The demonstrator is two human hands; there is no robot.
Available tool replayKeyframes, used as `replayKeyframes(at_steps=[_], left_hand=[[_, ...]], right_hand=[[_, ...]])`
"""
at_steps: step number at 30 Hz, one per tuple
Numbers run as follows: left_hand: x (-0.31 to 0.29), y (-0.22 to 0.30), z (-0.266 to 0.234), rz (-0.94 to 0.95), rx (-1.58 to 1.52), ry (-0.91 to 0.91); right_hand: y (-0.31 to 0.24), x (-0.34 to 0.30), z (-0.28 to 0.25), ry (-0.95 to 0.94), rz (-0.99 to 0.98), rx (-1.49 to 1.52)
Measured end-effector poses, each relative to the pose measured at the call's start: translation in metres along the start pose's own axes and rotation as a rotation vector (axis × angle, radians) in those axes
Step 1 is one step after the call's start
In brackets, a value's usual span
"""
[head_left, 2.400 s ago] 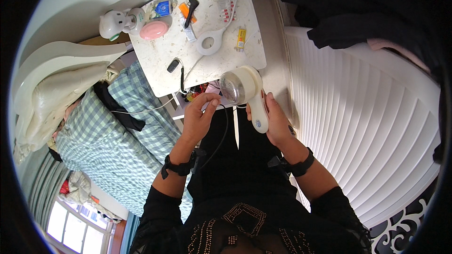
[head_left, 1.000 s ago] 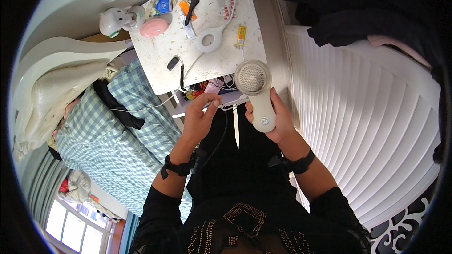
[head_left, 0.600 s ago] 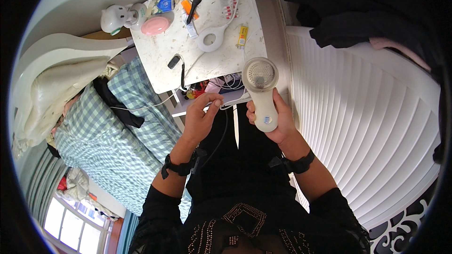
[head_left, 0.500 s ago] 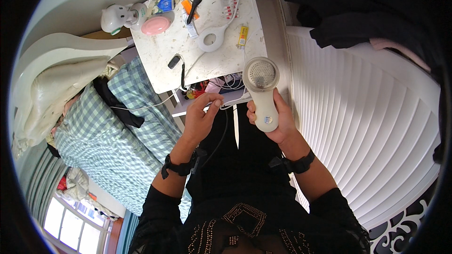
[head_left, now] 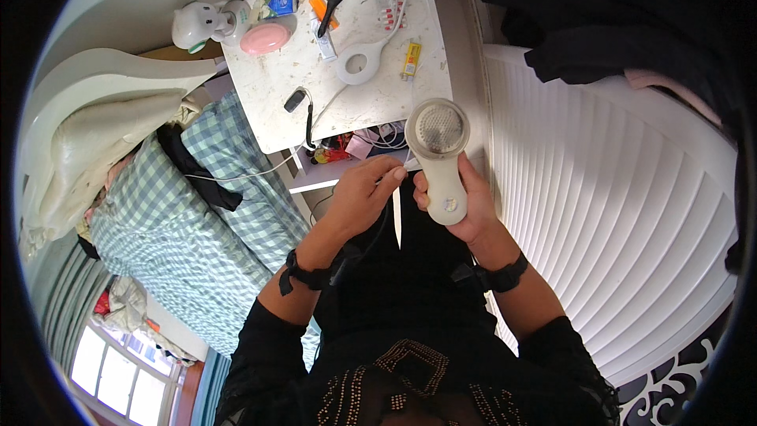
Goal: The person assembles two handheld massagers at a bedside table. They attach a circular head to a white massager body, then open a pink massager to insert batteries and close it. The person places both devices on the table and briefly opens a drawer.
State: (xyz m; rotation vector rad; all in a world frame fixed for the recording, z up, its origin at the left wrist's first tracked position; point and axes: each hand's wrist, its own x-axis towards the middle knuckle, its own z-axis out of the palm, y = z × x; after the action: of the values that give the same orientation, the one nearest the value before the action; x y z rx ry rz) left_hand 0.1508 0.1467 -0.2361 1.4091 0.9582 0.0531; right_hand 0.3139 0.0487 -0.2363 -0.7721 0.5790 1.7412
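My right hand [head_left: 475, 203] is wrapped round the pale handle of a fabric shaver [head_left: 450, 181], whose round, perforated head points away from me. Dark fuzz shows behind the see-through part of the head. Left of the shaver, my left hand [head_left: 364, 199] is closed in a pinch on a thin white cable [head_left: 408, 164], its fingertips close to the shaver's side. The cable's end is hidden by the fingers, so I cannot tell whether it touches the shaver. Both wrists wear black straps.
Ahead stands a scuffed white table [head_left: 272, 122] with an open drawer [head_left: 315, 180] of cables and small things. On it lie a white ring-headed device [head_left: 360, 65], a pink oval case [head_left: 266, 39] and a black-handled tool [head_left: 330, 12]. A checked bed [head_left: 189, 237] is left; a white ribbed panel [head_left: 599, 213], right.
My left hand has moved right, closer to the shaver, still pinching. The right hand and shaver have stayed nearly in place. The view has shifted slightly.
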Motion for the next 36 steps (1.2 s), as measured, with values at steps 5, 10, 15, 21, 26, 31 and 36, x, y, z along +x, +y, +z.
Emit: replayKeyframes(at_steps=[5,10,15,21,26,31,36], left_hand=[[0.003,0.0,0.002,-0.062,-0.194,-0.137],[0.002,-0.003,0.003,-0.089,-0.255,-0.164],[-0.002,-0.004,0.007,-0.122,-0.35,-0.154],[0.0,-0.002,0.008,-0.148,-0.316,-0.184],[0.002,0.0,0.008,-0.057,-0.089,-0.11],[0.006,-0.003,-0.001,0.163,0.048,0.154],[0.004,0.011,-0.012,0.242,0.065,0.187]], right_hand=[[0.002,-0.001,-0.002,-0.011,0.002,-0.026],[0.004,-0.002,-0.004,-0.004,0.018,-0.103],[0.003,-0.006,-0.004,-0.049,-0.005,-0.191],[0.003,-0.008,-0.004,0.028,-0.006,-0.232],[0.002,-0.004,-0.008,-0.037,-0.071,-0.314],[0.005,-0.003,-0.008,0.075,-0.145,-0.444],[0.007,-0.002,-0.008,0.192,-0.222,-0.68]])
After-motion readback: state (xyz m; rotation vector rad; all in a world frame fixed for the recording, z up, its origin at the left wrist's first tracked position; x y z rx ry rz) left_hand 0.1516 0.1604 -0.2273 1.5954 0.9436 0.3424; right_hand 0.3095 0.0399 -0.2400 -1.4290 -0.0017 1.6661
